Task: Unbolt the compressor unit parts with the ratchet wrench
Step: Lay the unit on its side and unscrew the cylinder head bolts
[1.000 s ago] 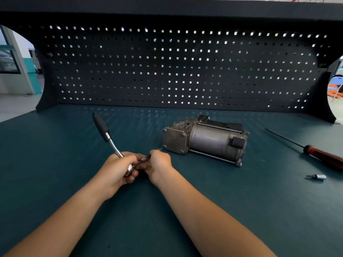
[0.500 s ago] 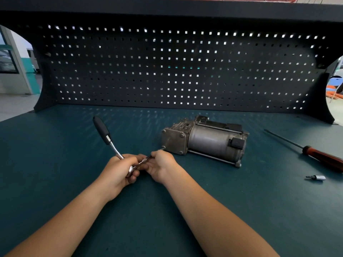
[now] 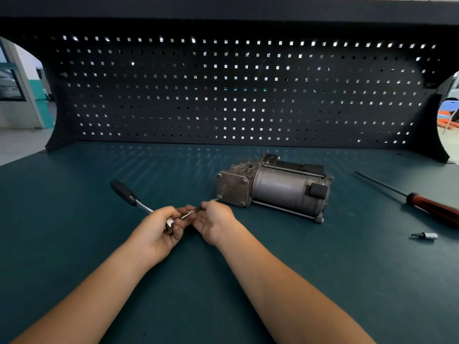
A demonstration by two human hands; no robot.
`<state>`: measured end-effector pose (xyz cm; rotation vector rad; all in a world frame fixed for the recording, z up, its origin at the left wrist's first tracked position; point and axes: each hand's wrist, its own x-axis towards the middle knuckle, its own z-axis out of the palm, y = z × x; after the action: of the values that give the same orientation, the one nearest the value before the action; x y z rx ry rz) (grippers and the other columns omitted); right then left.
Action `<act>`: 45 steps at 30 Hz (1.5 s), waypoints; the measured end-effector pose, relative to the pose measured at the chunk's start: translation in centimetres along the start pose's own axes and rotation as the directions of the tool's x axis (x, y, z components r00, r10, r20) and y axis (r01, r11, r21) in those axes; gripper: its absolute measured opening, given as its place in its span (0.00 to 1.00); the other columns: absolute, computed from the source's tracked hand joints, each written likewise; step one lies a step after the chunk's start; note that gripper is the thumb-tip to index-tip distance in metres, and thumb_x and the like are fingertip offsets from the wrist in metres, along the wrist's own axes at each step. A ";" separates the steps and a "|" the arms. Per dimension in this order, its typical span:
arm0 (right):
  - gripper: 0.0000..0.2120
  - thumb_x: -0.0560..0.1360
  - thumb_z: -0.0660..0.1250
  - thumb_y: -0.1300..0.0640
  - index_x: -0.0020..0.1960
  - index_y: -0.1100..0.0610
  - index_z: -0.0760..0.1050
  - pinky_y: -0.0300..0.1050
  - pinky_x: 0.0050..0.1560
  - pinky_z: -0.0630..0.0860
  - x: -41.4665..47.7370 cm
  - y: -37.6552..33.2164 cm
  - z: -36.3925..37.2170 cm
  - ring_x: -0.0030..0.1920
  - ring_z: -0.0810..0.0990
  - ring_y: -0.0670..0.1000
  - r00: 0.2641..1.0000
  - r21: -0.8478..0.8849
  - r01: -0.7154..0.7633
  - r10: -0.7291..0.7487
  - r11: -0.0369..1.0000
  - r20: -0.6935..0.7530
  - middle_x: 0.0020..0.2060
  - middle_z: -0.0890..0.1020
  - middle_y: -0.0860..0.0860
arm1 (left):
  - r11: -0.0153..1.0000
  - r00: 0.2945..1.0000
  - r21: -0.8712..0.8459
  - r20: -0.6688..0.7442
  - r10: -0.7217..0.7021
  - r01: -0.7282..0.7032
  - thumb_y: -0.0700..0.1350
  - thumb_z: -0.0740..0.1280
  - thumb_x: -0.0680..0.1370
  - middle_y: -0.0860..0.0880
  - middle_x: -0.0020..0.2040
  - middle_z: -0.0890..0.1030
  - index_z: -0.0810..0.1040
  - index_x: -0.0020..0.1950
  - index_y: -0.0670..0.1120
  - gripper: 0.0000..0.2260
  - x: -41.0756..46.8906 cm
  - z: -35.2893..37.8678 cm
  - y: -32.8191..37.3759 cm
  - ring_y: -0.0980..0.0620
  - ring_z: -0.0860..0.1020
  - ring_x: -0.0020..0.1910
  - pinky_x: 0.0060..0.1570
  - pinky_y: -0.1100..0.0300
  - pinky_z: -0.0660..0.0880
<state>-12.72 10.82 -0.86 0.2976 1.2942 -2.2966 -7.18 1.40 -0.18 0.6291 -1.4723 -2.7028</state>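
A grey metal compressor unit (image 3: 278, 188) lies on its side on the green bench top, its square end plate facing left. My left hand (image 3: 159, 228) grips the head of the ratchet wrench (image 3: 129, 196), whose black handle points up and to the left. A thin extension bar (image 3: 192, 212) runs from the wrench head to the bolt at the lower left corner of the end plate. My right hand (image 3: 214, 220) pinches this bar near the plate. The bar's tip touches the bolt.
A red-handled screwdriver (image 3: 427, 206) lies at the right of the bench, with a small loose bit (image 3: 425, 235) in front of it. A dark pegboard (image 3: 236, 90) closes the back. The bench's left side opens onto a room.
Both hands have carried the wrench and bar to the right and forward. The bar's tip now meets the lower left bolt of the end plate. The wrench handle has tilted lower to the left.
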 end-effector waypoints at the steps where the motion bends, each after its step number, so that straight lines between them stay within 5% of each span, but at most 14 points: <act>1: 0.07 0.80 0.52 0.66 0.57 0.64 0.65 0.41 0.32 0.77 0.0 0.0 0.0 0.33 0.77 0.54 1.000 -0.004 0.002 -0.002 1.000 -0.002 0.37 0.76 0.60 | 1.000 1.000 -0.020 0.004 -0.007 0.007 0.33 0.53 0.75 0.43 0.28 0.80 0.79 0.25 0.40 0.22 0.0 0.0 0.0 0.61 0.67 0.16 0.16 0.72 0.65; 5: 0.13 0.80 0.49 0.66 0.63 0.67 0.64 0.40 0.23 0.72 0.1 -0.1 0.1 0.32 0.75 0.54 1.000 -0.047 0.004 -0.005 0.999 -0.015 0.41 0.77 0.60 | 0.974 0.992 0.196 -0.036 0.120 -0.111 0.31 0.56 0.75 0.43 0.30 0.80 0.78 0.38 0.38 0.13 -0.3 0.4 -0.6 0.60 0.69 0.18 0.17 0.71 0.66; 9: 0.16 0.81 0.48 0.64 0.65 0.69 0.64 0.39 0.21 0.62 0.4 -0.2 -0.2 0.25 0.67 0.50 0.998 -0.075 0.011 -0.015 0.997 -0.053 0.49 0.75 0.61 | 0.758 0.939 0.577 0.048 0.341 -0.305 0.30 0.58 0.75 0.46 0.34 0.79 0.78 0.44 0.40 0.11 -0.6 0.8 -1.7 0.60 0.70 0.19 0.19 0.69 0.68; 13: 0.09 0.80 0.49 0.65 0.55 0.64 0.66 0.40 0.22 0.63 0.0 -0.2 -0.2 0.27 0.69 0.51 0.997 -0.058 0.034 -0.038 0.998 -0.066 0.56 0.77 0.65 | 0.671 0.913 0.651 0.088 0.397 -0.355 0.30 0.59 0.73 0.47 0.30 0.79 0.79 0.43 0.42 0.12 -0.6 0.8 -1.5 0.60 0.70 0.19 0.19 0.67 0.66; 16: 0.09 0.80 0.49 0.66 0.44 0.62 0.65 0.37 0.19 0.63 -0.2 -0.1 -0.2 0.27 0.69 0.51 0.997 -0.062 0.037 -0.041 0.997 -0.065 0.51 0.76 0.63 | 0.635 0.903 0.677 0.108 0.415 -0.372 0.29 0.59 0.73 0.40 0.37 0.80 0.79 0.44 0.40 0.11 -0.7 0.8 -1.4 0.59 0.70 0.19 0.19 0.67 0.66; 19: 0.08 0.80 0.49 0.66 0.49 0.64 0.66 0.40 0.21 0.66 -0.4 -0.2 -0.2 0.28 0.71 0.51 0.999 -0.050 0.016 -0.019 0.999 -0.046 0.54 0.77 0.64 | 0.616 0.893 0.687 0.109 0.436 -0.385 0.29 0.59 0.72 0.45 0.32 0.79 0.76 0.40 0.41 0.10 -0.8 0.9 -1.5 0.60 0.69 0.18 0.19 0.68 0.66; 22: 0.12 0.81 0.50 0.65 0.60 0.65 0.66 0.42 0.27 0.72 -0.7 -0.2 -0.1 0.34 0.75 0.52 0.999 -0.016 0.000 -0.001 1.000 -0.035 0.46 0.77 0.60 | 0.650 0.910 0.669 0.101 0.402 -0.361 0.30 0.59 0.74 0.50 0.28 0.76 0.77 0.40 0.42 0.10 -0.9 0.9 -1.4 0.60 0.69 0.18 0.18 0.68 0.65; 24: 0.07 0.81 0.51 0.64 0.52 0.64 0.67 0.43 0.26 0.75 -0.9 -0.3 -0.1 0.35 0.76 0.53 1.000 0.030 -0.008 0.008 1.000 -0.002 0.40 0.75 0.59 | 0.730 0.941 0.616 0.060 0.332 -0.296 0.31 0.59 0.74 0.47 0.27 0.75 0.77 0.40 0.42 0.11 -1.2 1.2 -1.4 0.59 0.68 0.18 0.18 0.69 0.64; 26: 0.09 0.81 0.53 0.61 0.43 0.63 0.67 0.39 0.22 0.75 -1.2 -0.4 -0.2 0.32 0.76 0.53 1.000 0.049 -0.015 0.014 0.999 0.027 0.38 0.76 0.60 | 0.875 0.973 0.437 0.010 0.230 -0.211 0.31 0.59 0.75 0.47 0.28 0.74 0.77 0.39 0.41 0.11 -1.5 1.5 -0.9 0.59 0.67 0.18 0.18 0.70 0.63; 30: 0.11 0.80 0.57 0.53 0.47 0.60 0.71 0.39 0.29 0.76 -1.6 -0.6 0.4 0.26 0.79 0.50 0.995 -0.104 0.083 -0.077 0.991 0.058 0.35 0.82 0.55 | 0.995 0.996 0.068 0.056 0.064 -0.068 0.34 0.55 0.76 0.48 0.25 0.74 0.74 0.40 0.40 0.10 -2.3 1.0 0.9 0.61 0.65 0.17 0.15 0.73 0.61; 38: 0.05 0.81 0.54 0.58 0.50 0.56 0.69 0.34 0.24 0.70 -2.4 -0.8 0.5 0.27 0.76 0.49 0.970 -0.012 0.205 -0.202 0.979 0.134 0.34 0.83 0.53 | 0.944 0.975 0.245 0.034 0.221 -0.223 0.32 0.58 0.76 0.47 0.31 0.78 0.77 0.44 0.41 0.09 -2.2 1.0 -0.2 0.59 0.69 0.20 0.19 0.70 0.66; 45: 0.05 0.79 0.54 0.62 0.49 0.63 0.68 0.42 0.27 0.77 -1.8 -0.4 -0.2 0.33 0.80 0.55 0.994 0.012 0.095 -0.096 0.995 0.055 0.35 0.79 0.59 | 0.941 0.981 0.284 0.005 0.192 -0.185 0.32 0.57 0.73 0.46 0.28 0.76 0.76 0.42 0.38 0.09 -1.3 0.5 0.0 0.59 0.65 0.18 0.17 0.71 0.60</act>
<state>-11.35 11.66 0.07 0.1774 1.2964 -2.3734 -6.11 2.05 0.47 0.4916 -1.8289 -2.3563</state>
